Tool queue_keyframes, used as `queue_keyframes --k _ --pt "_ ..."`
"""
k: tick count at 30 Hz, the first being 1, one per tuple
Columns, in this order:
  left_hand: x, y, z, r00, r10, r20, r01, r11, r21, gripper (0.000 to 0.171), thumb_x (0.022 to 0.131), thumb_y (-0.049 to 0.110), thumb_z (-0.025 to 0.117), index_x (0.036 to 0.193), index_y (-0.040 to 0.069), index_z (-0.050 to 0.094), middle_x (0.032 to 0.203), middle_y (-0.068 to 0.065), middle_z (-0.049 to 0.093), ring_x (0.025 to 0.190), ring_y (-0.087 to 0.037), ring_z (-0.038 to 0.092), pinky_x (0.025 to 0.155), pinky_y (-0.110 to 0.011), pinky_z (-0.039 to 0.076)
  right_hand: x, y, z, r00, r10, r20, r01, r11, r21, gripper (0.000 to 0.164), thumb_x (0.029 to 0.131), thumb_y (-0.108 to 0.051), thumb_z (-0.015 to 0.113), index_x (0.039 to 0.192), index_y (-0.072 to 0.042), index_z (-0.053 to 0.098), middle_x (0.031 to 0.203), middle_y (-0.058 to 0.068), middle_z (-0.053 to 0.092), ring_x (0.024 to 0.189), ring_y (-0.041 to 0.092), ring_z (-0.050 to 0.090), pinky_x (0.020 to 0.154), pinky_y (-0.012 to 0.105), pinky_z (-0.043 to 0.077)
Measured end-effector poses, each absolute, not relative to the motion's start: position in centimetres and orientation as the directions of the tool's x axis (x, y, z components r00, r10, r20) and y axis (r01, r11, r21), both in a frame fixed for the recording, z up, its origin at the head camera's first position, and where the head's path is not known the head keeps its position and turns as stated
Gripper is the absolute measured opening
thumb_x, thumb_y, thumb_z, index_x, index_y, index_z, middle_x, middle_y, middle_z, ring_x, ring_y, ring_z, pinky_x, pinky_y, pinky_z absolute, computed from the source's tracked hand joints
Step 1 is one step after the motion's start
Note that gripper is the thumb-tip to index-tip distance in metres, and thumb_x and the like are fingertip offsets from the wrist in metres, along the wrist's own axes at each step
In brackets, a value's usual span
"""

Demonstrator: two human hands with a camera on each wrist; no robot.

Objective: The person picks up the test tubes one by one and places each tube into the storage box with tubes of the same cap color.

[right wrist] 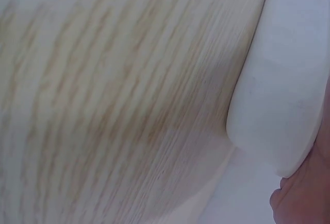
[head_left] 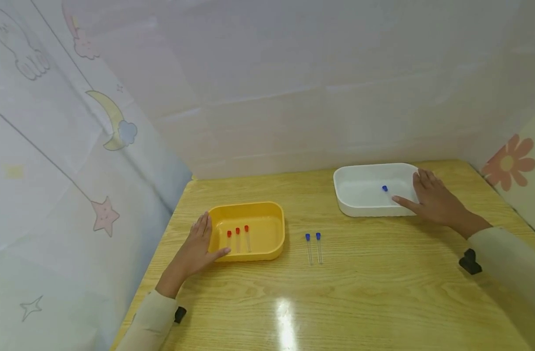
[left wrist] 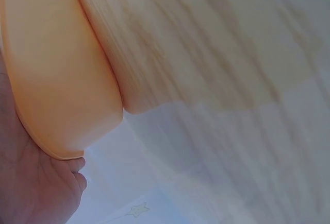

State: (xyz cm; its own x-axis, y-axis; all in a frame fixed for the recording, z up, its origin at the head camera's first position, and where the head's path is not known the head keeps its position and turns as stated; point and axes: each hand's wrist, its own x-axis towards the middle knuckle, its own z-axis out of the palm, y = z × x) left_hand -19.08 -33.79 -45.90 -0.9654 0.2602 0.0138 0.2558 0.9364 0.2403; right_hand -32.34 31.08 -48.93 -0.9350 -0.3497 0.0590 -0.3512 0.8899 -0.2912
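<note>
In the head view, my left hand [head_left: 194, 251] rests against the left end of a yellow tray [head_left: 269, 229], fingers extended along its side and thumb over the front rim. Three clear tubes with red caps [head_left: 238, 230] lie inside. My right hand [head_left: 436, 202] touches the right end of a white tray [head_left: 359, 192], its thumb stretched toward the inside. One blue-capped tube [head_left: 384, 188] lies there, partly hidden near the thumb. Both wrist views show a palm [left wrist: 36, 183] or fingers [right wrist: 304, 195] against the tray's outer wall. Neither hand curls round anything.
Two blue-capped tubes [head_left: 318, 237] lie side by side on the wooden table [head_left: 359, 292], between the trays and nearer the front. A pale sheet [head_left: 294, 97] hangs behind the table's back edge, and a printed sheet [head_left: 74, 204] runs along the left.
</note>
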Motion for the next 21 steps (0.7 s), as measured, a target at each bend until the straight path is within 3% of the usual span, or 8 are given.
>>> queue_keyframes --k 21 --pt "-19.04 -34.06 -46.18 -0.962 0.273 0.030 0.272 0.934 0.230 0.114 0.093 0.068 0.058 0.159 -0.008 0.004 0.168 -0.020 -0.008 0.154 -0.042 0.001 0.122 -0.059 0.007 -31.92 30.82 -48.49 -0.939 -0.343 0.014 -0.328 0.886 -0.328 0.108 0.102 -0.061 0.045 0.151 0.020 -0.008 0.159 0.034 -0.023 0.148 0.054 -0.011 0.119 0.060 -0.011"
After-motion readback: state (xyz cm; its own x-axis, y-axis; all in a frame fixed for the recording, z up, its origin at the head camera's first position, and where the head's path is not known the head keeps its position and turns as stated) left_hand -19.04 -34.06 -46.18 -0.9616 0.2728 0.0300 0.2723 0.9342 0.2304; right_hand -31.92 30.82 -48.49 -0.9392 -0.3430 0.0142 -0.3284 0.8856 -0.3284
